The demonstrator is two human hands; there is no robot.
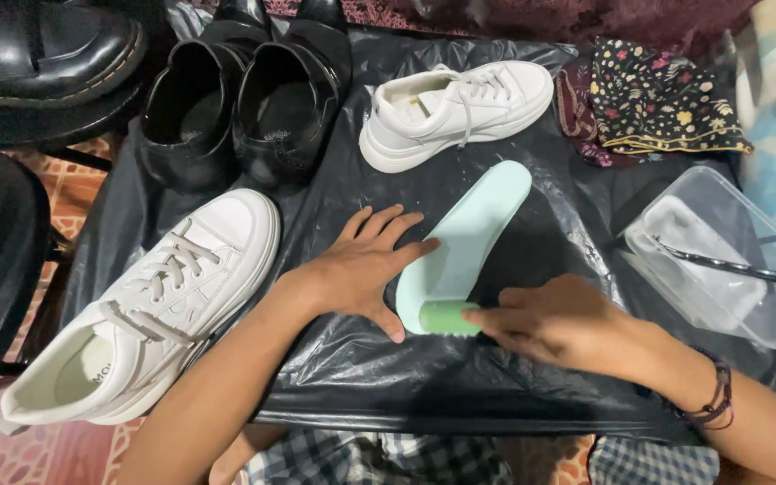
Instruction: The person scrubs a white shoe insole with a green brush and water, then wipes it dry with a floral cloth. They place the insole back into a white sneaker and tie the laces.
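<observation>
A: Hands, item one: left hand (365, 265), fingers spread wide, flat on the black plastic sheet (424, 368), index finger and thumb touching the left edge of the mint-green insole (464, 242).

B: And the other?

A: Right hand (554, 319), fingers narrowed around a small green brush (446, 317), pressed on the heel end of the insole. Dark bead bracelet (716, 395) on that wrist.

B: Position of the insole?

A: Flat on the sheet, centre of the table, heel toward the person, toe pointing up and to the right, toward the far sneaker.

B: Footwear, list it.

A: One white lace-up sneaker (150, 305) at left, near the left forearm, toe pointing away. A second white sneaker (455, 108) beyond the insole, lying across, apart from it. A pair of black leather shoes (244, 99) side by side at upper left, touching each other. One more black shoe (42, 45) at the far upper-left corner, partly cut by the frame.

B: Sundries?

A: Clear plastic tub (720, 296) at right, with a thin dark-handled tool (738, 267) lying across its rim. Dark floral cloth (657, 99) at upper right, beside the far sneaker. Patterned tile floor (56, 189) visible past the sheet's left edge. Checked fabric (379, 458) along the near edge, below the sheet.
</observation>
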